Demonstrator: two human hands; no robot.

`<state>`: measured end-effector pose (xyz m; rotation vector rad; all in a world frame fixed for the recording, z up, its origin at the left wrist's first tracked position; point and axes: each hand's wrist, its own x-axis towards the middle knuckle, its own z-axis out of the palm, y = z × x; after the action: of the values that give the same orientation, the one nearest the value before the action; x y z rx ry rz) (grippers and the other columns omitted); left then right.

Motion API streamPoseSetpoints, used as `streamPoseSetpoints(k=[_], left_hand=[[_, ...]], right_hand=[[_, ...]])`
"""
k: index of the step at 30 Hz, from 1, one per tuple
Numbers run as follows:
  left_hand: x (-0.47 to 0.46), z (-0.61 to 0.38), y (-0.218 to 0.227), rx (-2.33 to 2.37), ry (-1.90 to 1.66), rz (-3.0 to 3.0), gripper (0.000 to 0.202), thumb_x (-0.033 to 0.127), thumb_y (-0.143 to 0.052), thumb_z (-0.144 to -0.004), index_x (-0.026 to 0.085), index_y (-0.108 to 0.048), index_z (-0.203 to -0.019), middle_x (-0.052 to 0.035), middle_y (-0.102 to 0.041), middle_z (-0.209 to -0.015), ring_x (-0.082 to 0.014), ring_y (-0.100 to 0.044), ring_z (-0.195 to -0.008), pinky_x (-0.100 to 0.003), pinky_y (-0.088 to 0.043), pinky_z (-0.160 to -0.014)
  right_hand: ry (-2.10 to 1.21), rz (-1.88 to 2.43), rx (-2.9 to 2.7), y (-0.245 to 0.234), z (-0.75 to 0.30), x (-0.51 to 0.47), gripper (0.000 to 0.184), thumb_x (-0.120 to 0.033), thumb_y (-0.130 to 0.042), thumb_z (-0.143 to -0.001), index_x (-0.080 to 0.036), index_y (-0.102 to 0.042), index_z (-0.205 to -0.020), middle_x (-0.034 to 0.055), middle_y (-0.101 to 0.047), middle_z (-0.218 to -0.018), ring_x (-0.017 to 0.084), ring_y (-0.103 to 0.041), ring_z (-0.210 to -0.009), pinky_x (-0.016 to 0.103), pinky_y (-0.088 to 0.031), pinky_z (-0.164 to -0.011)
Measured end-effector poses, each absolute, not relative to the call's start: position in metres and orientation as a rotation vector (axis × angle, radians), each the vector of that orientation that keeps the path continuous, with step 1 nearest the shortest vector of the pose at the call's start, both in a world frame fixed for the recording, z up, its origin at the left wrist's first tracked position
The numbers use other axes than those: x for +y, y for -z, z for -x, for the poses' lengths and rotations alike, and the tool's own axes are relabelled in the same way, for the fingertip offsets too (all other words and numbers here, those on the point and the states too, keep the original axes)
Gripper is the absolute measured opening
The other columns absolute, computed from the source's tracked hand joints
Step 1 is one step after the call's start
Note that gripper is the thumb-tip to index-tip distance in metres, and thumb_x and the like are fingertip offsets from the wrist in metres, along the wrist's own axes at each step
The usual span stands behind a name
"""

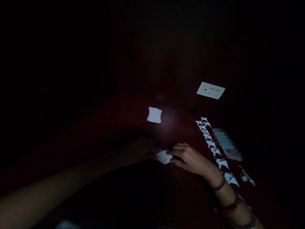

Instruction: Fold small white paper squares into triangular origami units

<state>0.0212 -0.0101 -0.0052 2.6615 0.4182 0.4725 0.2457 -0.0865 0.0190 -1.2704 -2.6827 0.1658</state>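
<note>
A small white piece of folded paper [164, 157] lies between my two hands, low over the dark red table. My left hand [143, 149], dim in the shadow, pinches its left corner. On the other side, my right hand [187, 156] grips the right edge between thumb and fingers. A crease or flap line shows on the paper's face. Beyond my hands sits a stack of square white paper sheets [154, 115]. To the right runs a slanting row of folded white paper pieces [209, 141], pointed in shape.
A blurred-out phone-like object [226, 143] lies right of the paper row. Near it are small white scraps or a trinket [247, 176], hard to make out. A white wall socket [211, 90] is at the back. The surroundings are very dark.
</note>
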Motion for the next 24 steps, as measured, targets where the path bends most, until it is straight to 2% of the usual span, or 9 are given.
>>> streamPoseSetpoints(k=[12,14,18,24], left_hand=[[-0.008,-0.020,0.007,0.433,-0.473,-2.667,0.029,0.024,-0.051,-0.085,0.024,-0.053,-0.114,0.0004,-0.063,-0.090,-0.0137,-0.057,-0.087,-0.024,-0.040,-0.079],[-0.008,-0.019,0.009,0.376,-0.473,-2.767,0.027,0.023,-0.050,-0.086,0.024,-0.054,-0.113,-0.0017,-0.061,-0.096,-0.0150,-0.055,-0.091,-0.025,-0.040,-0.081],[-0.011,-0.019,0.016,0.216,-0.583,-2.893,0.029,0.032,-0.056,-0.081,0.023,-0.056,-0.109,-0.0047,-0.056,-0.110,-0.0194,-0.047,-0.106,-0.031,-0.034,-0.091],[-0.014,-0.025,0.014,0.349,-0.636,-2.894,0.020,0.032,-0.055,-0.083,0.023,-0.061,-0.100,-0.0030,-0.062,-0.094,-0.0177,-0.055,-0.090,-0.028,-0.038,-0.079]], right_hand=[[-0.181,1.198,-2.681,-0.016,-0.248,-0.086,0.018,-0.025,-0.050,-0.083,-0.021,-0.063,-0.096,0.0039,-0.059,-0.096,0.015,-0.052,-0.092,0.032,-0.037,-0.085],[-0.187,1.203,-2.682,-0.016,-0.248,-0.086,0.018,-0.025,-0.050,-0.083,-0.021,-0.063,-0.096,0.0038,-0.059,-0.097,0.015,-0.052,-0.092,0.032,-0.037,-0.085],[-0.199,1.221,-2.680,-0.016,-0.248,-0.086,0.019,-0.025,-0.051,-0.083,-0.020,-0.063,-0.097,0.0039,-0.059,-0.097,0.015,-0.052,-0.092,0.032,-0.037,-0.085],[-0.204,1.201,-2.693,-0.019,-0.246,-0.086,0.018,-0.024,-0.051,-0.083,-0.020,-0.062,-0.096,0.0036,-0.059,-0.096,0.015,-0.051,-0.093,0.032,-0.036,-0.085]])
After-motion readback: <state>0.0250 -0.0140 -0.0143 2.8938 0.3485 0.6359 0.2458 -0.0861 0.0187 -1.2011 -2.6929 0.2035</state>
